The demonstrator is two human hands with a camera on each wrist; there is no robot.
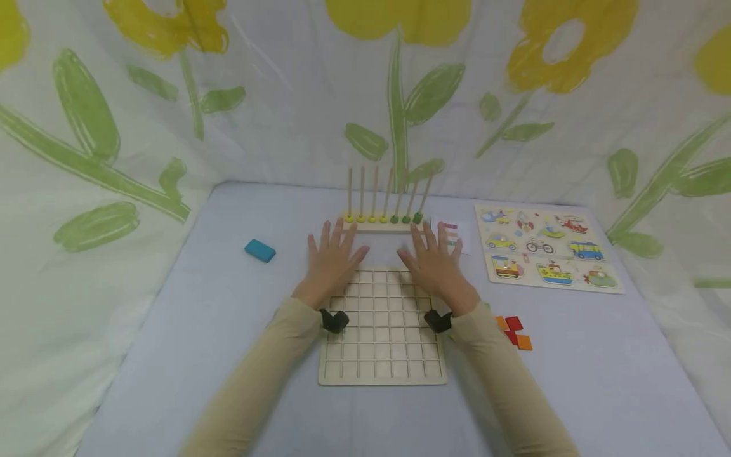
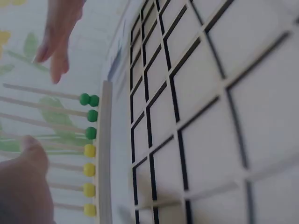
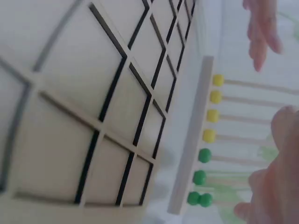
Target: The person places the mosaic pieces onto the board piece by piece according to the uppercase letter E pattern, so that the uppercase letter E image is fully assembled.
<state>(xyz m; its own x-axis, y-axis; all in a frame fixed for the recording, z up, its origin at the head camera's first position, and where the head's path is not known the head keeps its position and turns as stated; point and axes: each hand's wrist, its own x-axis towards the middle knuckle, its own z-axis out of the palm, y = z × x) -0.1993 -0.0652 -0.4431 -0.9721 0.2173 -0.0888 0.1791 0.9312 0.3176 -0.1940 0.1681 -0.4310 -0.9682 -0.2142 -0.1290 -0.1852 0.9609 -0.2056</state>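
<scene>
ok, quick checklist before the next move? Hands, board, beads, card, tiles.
1. Both grips empty: ok. Left grip and right grip have fingers extended, holding nothing.
2. Both clear of the bead rack: cannot tell. They overlap its ends in the head view.
3. Every peg has a bead: ok. Four carry one yellow bead each; three carry green beads, two on the end one.
4. Grid board bare: ok for visible cells; covered ones, cannot tell.
5. Card unobstructed: not ok, partly behind the right grip.
6. Tiles fully in sight: not ok, right sleeve hides some.
</scene>
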